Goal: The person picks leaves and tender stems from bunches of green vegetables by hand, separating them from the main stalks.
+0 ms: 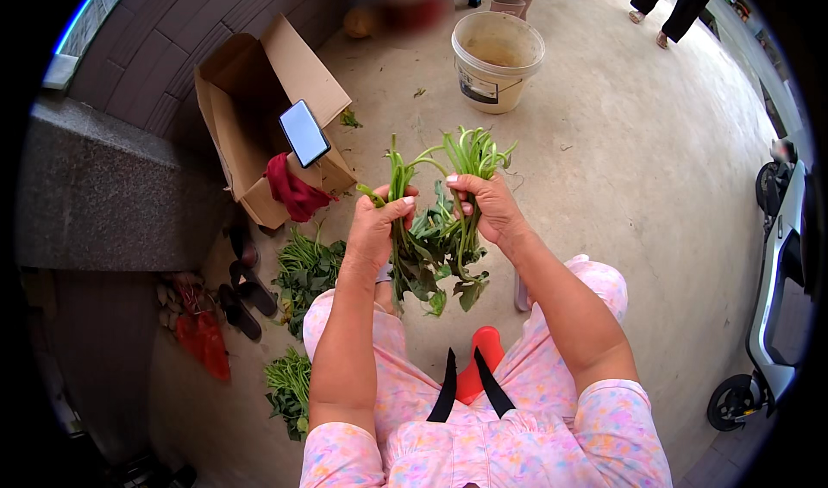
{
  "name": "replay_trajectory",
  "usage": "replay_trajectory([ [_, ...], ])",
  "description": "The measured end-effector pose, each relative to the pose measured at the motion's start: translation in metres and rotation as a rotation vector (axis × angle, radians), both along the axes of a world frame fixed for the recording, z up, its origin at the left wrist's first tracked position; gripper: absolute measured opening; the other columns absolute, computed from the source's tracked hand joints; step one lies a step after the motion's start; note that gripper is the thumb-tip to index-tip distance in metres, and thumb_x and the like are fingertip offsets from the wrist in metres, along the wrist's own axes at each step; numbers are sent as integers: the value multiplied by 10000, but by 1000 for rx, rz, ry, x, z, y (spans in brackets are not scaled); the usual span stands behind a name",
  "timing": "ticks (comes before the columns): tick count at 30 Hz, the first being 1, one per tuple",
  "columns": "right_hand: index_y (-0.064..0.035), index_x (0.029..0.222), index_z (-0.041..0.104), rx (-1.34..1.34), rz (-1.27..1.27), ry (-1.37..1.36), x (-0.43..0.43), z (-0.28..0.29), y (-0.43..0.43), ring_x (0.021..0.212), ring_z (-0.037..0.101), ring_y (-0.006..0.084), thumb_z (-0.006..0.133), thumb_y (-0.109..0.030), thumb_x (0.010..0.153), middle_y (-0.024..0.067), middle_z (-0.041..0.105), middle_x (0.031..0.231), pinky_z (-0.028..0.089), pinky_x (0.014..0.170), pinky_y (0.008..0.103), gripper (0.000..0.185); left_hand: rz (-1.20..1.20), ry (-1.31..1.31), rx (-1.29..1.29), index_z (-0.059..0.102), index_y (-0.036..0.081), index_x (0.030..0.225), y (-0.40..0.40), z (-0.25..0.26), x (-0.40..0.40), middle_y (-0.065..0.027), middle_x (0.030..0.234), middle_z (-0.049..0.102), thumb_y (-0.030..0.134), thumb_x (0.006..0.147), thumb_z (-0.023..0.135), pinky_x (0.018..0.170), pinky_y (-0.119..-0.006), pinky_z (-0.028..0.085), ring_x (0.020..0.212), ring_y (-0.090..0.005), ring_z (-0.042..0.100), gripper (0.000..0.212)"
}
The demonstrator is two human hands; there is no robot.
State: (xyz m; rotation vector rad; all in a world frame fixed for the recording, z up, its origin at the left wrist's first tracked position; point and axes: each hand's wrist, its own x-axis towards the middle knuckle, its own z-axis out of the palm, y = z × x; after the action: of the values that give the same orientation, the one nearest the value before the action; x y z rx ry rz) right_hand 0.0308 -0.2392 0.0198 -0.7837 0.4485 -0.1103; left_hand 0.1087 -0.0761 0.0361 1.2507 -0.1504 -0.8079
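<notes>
Both my hands are raised in front of my knees, each closed around leafy green stems. My left hand (378, 223) grips a bunch of leafy green stems (399, 171), the cut ends up and dark leaves hanging down. In my right hand (488, 205) is a second leafy bunch (475, 152) with a thick fan of pale green stem ends. One stem bends across the gap between the hands. More leaves hang between and below them. On the floor to the left lie two piles of similar greens, one farther (310, 274) and one nearer (289, 388).
An open cardboard box (242, 119) stands left, with a phone (304, 133) and dark red cloth (297, 190) at its edge. A white bucket (498, 61) is ahead. Dark slippers (249, 300) and a red net bag (204, 342) lie left. A person's legs (676, 0) and a scooter (776, 294) are right.
</notes>
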Motion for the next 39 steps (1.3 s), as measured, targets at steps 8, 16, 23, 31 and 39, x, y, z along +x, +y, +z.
replay_trajectory([
  [8,-76,679,544,-110,-49,-28,0,5,3,455,393,47,625,-65,725,-34,469,556,299,405,185,94,-16,-37,64,558,-11,780,5,-3,3,-14,584,483,63,692,611,471,-216,360,495,-99,443,126],
  [16,-62,697,548,-22,-264,-30,3,1,-2,468,389,54,618,-64,738,-26,471,562,320,417,198,81,-103,28,87,536,-2,664,5,7,-1,-12,527,474,24,645,564,418,-217,314,425,-88,411,43],
  [23,-64,706,547,-32,-142,-21,1,4,-9,473,402,70,621,-68,738,-15,472,560,329,426,206,81,253,150,-26,511,17,724,11,2,10,-28,538,444,43,702,555,465,-262,349,459,-128,423,55],
  [31,-62,738,557,-229,91,23,-5,-1,4,486,408,64,641,-107,729,-25,488,588,324,450,197,96,179,225,-138,545,-14,835,2,5,5,-102,685,571,88,752,593,478,-250,411,510,-145,499,140],
  [39,-39,804,552,-130,235,93,-7,3,6,518,456,81,616,-138,757,8,516,622,393,469,215,127,157,-50,-9,565,-15,794,6,1,5,-31,633,530,45,697,635,471,-226,385,511,-103,469,134],
])
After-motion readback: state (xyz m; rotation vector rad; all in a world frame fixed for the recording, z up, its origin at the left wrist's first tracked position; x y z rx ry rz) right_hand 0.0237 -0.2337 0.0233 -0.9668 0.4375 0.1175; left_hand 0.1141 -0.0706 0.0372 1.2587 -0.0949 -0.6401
